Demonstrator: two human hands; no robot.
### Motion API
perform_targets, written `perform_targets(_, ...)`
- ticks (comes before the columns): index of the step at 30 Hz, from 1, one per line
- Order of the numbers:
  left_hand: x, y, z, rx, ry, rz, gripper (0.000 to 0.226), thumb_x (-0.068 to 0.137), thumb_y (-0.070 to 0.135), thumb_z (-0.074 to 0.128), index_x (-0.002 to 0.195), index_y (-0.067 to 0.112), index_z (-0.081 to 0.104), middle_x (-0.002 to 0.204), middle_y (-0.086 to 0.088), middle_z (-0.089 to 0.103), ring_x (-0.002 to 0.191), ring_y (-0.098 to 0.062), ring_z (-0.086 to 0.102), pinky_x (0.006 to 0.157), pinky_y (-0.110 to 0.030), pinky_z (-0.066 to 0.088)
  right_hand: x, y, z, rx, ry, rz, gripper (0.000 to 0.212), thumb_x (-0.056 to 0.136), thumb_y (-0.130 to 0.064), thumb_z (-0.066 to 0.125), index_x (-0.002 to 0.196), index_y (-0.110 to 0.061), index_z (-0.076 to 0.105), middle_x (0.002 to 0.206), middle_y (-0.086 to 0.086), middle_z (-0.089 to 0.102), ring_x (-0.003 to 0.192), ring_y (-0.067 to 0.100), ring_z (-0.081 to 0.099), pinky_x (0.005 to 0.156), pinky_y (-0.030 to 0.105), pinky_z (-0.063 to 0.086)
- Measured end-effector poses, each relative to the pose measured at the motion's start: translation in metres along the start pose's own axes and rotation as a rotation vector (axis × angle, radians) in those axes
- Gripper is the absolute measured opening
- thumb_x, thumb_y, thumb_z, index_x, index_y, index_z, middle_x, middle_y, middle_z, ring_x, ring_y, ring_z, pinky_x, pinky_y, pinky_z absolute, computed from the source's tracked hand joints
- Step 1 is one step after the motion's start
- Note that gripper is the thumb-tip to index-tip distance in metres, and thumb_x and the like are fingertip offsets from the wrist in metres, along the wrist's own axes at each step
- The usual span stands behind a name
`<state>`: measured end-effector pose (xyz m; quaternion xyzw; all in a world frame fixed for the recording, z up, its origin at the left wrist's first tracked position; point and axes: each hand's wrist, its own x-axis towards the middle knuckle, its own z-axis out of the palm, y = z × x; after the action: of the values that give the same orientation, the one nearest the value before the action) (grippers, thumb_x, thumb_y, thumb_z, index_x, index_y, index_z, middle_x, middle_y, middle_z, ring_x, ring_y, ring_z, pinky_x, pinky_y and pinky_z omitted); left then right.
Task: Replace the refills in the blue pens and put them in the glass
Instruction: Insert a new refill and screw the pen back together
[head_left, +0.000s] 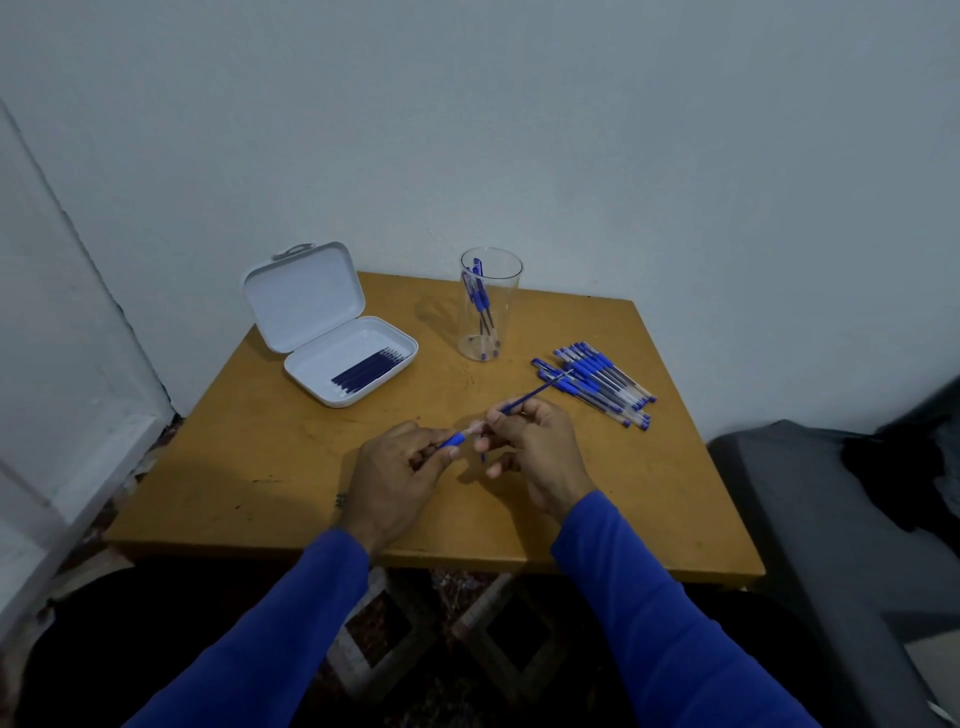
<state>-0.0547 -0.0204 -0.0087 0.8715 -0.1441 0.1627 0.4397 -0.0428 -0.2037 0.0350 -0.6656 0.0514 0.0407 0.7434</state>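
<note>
Above the middle of the wooden tabletop (270, 467), the person holds a blue pen barrel (457, 438) in the left hand (400, 467), its fingers (426, 457) curled round the blue grip end. The right hand (530, 447) pinches a dark blue refill (530, 396) between thumb and forefingers; the refill slants up and to the right from the barrel's open, clear end, and how far it sits inside the barrel cannot be told. A small dark part pokes down below the right hand's fingers, too small to identify.

Just beyond the right hand, a bundle of blue pens (597, 382) lies side by side on the tabletop, and the refill's far tip overlaps it in view. Behind them, near the back edge, a clear glass (491, 312) stands upright with a few blue pens leaning inside. To the left, an open white case (332, 332) rests with its lid tilted back; a row of spare refills (369, 369) lies together in its tray. Blue sleeves (649, 597) cover both forearms.
</note>
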Motion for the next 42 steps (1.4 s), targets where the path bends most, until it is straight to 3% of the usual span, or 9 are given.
perform_targets(14, 0.0, -0.002, 0.001, -0.009, -0.02, -0.009, 0.026, 0.092, 0.03, 0.07, 0.117, 0.023, 0.074, 0.085, 0.016, 0.06, 0.076, -0.002, 0.058, 0.063, -0.015, 0.046, 0.0, -0.002, 0.0, -0.104, -0.053, 0.08, 0.014, 0.096, -0.007, 0.067, 0.106, 0.002, 0.066, 0.085, 0.012, 0.074, 0.067, 0.019, 0.064, 0.042, 0.026, 0.046)
perform_targets(17, 0.0, -0.003, 0.001, -0.017, -0.009, -0.004, 0.026, 0.093, 0.031, 0.069, 0.118, 0.024, 0.073, 0.085, 0.014, 0.061, 0.077, -0.003, 0.059, 0.064, -0.015, 0.048, 0.001, -0.002, 0.004, -0.173, -0.069, 0.085, 0.016, 0.094, -0.014, 0.07, 0.105, -0.002, 0.068, 0.084, 0.009, 0.071, 0.059, 0.014, 0.059, 0.038, 0.023, 0.039)
perform_targets(23, 0.0, -0.001, 0.001, -0.064, 0.038, -0.003, 0.021, 0.092, 0.026, 0.072, 0.113, 0.022, 0.076, 0.084, 0.015, 0.064, 0.081, -0.006, 0.061, 0.065, -0.014, 0.05, 0.005, -0.004, 0.002, -0.064, 0.105, 0.019, 0.025, 0.103, -0.029, 0.06, 0.1, -0.005, 0.064, 0.075, 0.01, 0.07, 0.051, 0.014, 0.053, 0.036, 0.025, 0.036)
perform_targets(25, 0.0, -0.002, 0.001, -0.05, 0.034, 0.001, 0.022, 0.092, 0.027, 0.071, 0.113, 0.021, 0.076, 0.084, 0.016, 0.062, 0.082, -0.004, 0.06, 0.066, -0.012, 0.048, 0.004, -0.004, 0.0, -0.168, 0.072, 0.041, 0.028, 0.1, -0.032, 0.064, 0.097, -0.004, 0.068, 0.076, 0.019, 0.067, 0.049, 0.015, 0.048, 0.038, 0.026, 0.034)
perform_targets(29, 0.0, -0.003, 0.001, -0.02, 0.032, 0.002, 0.024, 0.093, 0.03, 0.07, 0.116, 0.023, 0.074, 0.084, 0.016, 0.061, 0.081, -0.002, 0.059, 0.065, -0.011, 0.047, 0.001, -0.009, 0.002, -0.276, 0.01, 0.111, 0.038, 0.093, -0.046, 0.07, 0.097, -0.008, 0.074, 0.064, 0.008, 0.057, 0.047, 0.01, 0.043, 0.04, 0.024, 0.033)
perform_targets(32, 0.0, -0.002, 0.001, -0.019, 0.066, -0.018, 0.024, 0.092, 0.028, 0.071, 0.115, 0.021, 0.075, 0.086, 0.012, 0.064, 0.079, -0.001, 0.06, 0.066, -0.012, 0.048, 0.006, -0.005, 0.004, -0.26, 0.138, 0.076, 0.027, 0.102, -0.039, 0.058, 0.099, -0.018, 0.073, 0.081, 0.007, 0.069, 0.057, 0.01, 0.051, 0.045, 0.024, 0.04)
perform_targets(34, 0.001, -0.001, 0.002, -0.005, 0.08, -0.024, 0.025, 0.093, 0.028, 0.071, 0.116, 0.02, 0.074, 0.086, 0.01, 0.065, 0.079, 0.0, 0.059, 0.068, -0.01, 0.048, 0.011, 0.001, 0.004, -0.462, 0.192, 0.005, 0.017, 0.103, -0.027, 0.056, 0.101, -0.023, 0.073, 0.101, -0.002, 0.072, 0.08, 0.008, 0.06, 0.067, 0.027, 0.052)
perform_targets(36, 0.001, -0.001, 0.002, -0.002, 0.077, -0.027, 0.026, 0.093, 0.03, 0.07, 0.116, 0.02, 0.074, 0.087, 0.01, 0.065, 0.079, -0.001, 0.059, 0.068, -0.01, 0.047, 0.014, 0.005, 0.005, -0.715, 0.158, -0.068, 0.016, 0.101, -0.02, 0.059, 0.109, -0.025, 0.073, 0.113, -0.008, 0.068, 0.102, 0.007, 0.059, 0.086, 0.026, 0.05)
perform_targets(42, 0.001, -0.002, 0.002, 0.03, 0.064, -0.058, 0.028, 0.093, 0.032, 0.069, 0.118, 0.02, 0.073, 0.089, 0.013, 0.064, 0.08, 0.001, 0.059, 0.065, -0.008, 0.045, 0.018, 0.009, 0.025, -1.089, 0.058, -0.141, 0.02, 0.1, -0.029, 0.062, 0.116, -0.023, 0.072, 0.118, -0.001, 0.056, 0.101, 0.013, 0.056, 0.08, 0.023, 0.046)
